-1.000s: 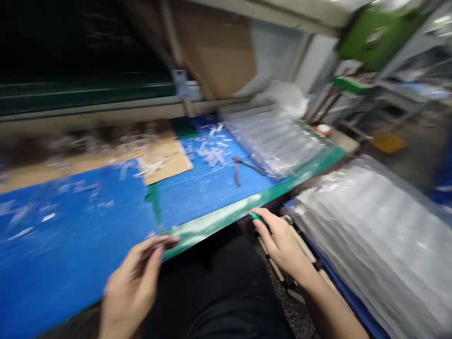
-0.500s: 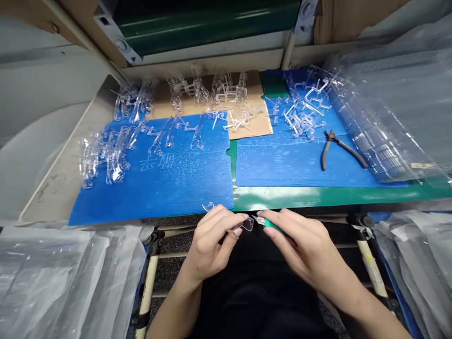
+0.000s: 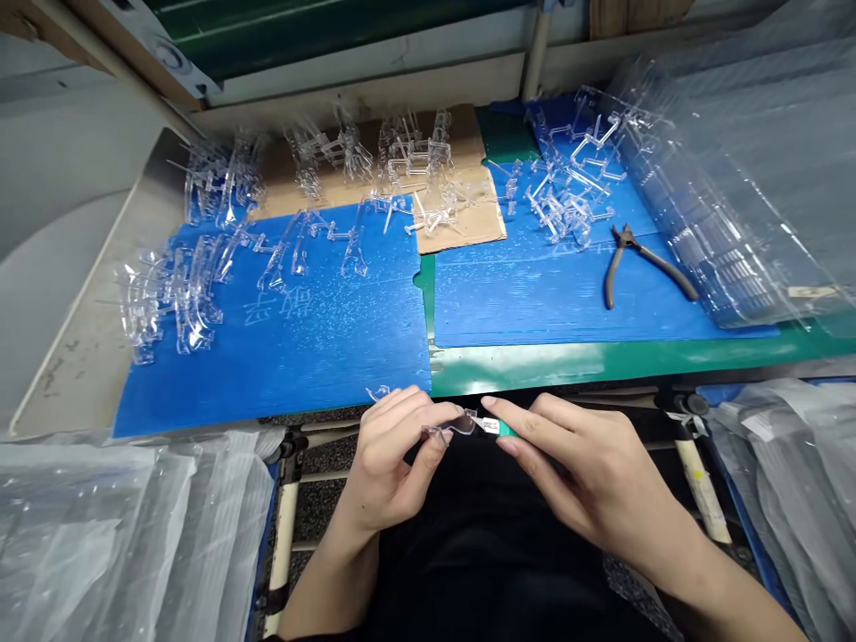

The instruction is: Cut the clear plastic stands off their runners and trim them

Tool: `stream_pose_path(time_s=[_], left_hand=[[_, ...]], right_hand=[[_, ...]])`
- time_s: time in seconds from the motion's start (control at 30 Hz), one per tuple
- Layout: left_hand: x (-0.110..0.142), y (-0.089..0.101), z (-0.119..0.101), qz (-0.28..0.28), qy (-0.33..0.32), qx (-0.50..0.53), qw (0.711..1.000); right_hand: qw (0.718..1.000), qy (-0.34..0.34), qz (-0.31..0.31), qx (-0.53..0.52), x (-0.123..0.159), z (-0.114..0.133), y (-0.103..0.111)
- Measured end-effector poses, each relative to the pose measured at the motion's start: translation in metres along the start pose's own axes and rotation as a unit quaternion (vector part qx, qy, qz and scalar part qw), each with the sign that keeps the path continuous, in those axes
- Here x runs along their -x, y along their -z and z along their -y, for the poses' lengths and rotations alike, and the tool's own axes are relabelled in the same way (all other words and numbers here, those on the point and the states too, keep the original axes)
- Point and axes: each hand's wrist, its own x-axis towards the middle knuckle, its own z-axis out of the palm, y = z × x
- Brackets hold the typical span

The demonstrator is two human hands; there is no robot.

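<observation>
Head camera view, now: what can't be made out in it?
In the head view:
Green-handled metal-bladed cutter: handle's rear, hidden by the right hand.
Curved clear plastic part: gripped end, covered by the left hand.
Whether the two touch: too small to tell.
Dark green glossy cylinder: cut off by the top edge.

On the tabletop (image 3: pixel 535 361), 2 mats lie side by side: the left mat (image 3: pixel 348 348) carries molded plastic parts (image 3: pixel 193 308) toward its left edge, the right mat (image 3: pixel 522 308) cutting pliers (image 3: pixel 625 236) before heaped plastic sprues (image 3: pixel 568 205). Behind lies a cardboard sheet (image 3: pixel 478 225); plastic trays (image 3: pixel 755 169) are stacked rightmost. Before the front edge, the left hand (image 3: pixel 394 455) holds a plastic piece (image 3: pixel 465 423), left of the knife (image 3: pixel 504 429) in the right hand (image 3: pixel 581 455).
</observation>
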Motion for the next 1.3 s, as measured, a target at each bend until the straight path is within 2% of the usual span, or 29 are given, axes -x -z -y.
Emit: stream_pose_path(time_s=[0.2,0.3,0.4,0.47,0.53,0.67,0.83,1.07,1.3], left_hand=[[-0.002,0.001,-0.002,0.027,-0.003,0.091,0.996],[0.002,0.0,-0.004,0.038,0.01,0.137,0.99],[0.01,-0.003,-0.005,0.036,0.086,0.183,0.979],[0.015,-0.008,-0.004,0.038,0.151,0.246,0.957],[0.02,-0.013,-0.003,0.036,0.186,0.304,0.934],[0.022,-0.021,-0.001,0.014,0.183,0.349,0.919],[0.021,-0.022,-0.003,0.003,0.192,0.373,0.908],[0.025,-0.02,-0.002,0.019,0.185,0.391,0.902],[0.023,-0.018,0.0,0.036,0.164,0.359,0.918]], right_hand=[[0.996,-0.003,-0.042,0.08,-0.005,-0.014,-0.001],[0.996,-0.02,-0.059,0.068,-0.005,-0.023,-0.001],[0.998,-0.027,-0.057,0.028,-0.006,-0.024,0.0],[0.998,-0.025,-0.055,0.008,-0.007,-0.019,0.0],[0.998,-0.018,-0.052,-0.007,-0.007,-0.013,-0.001],[0.997,0.024,-0.045,-0.056,-0.002,0.0,-0.012],[0.991,0.057,-0.046,-0.11,0.001,0.007,-0.025],[0.99,0.058,-0.019,-0.126,-0.002,0.011,-0.019],[0.989,0.048,0.006,-0.136,0.0,0.014,-0.016]])
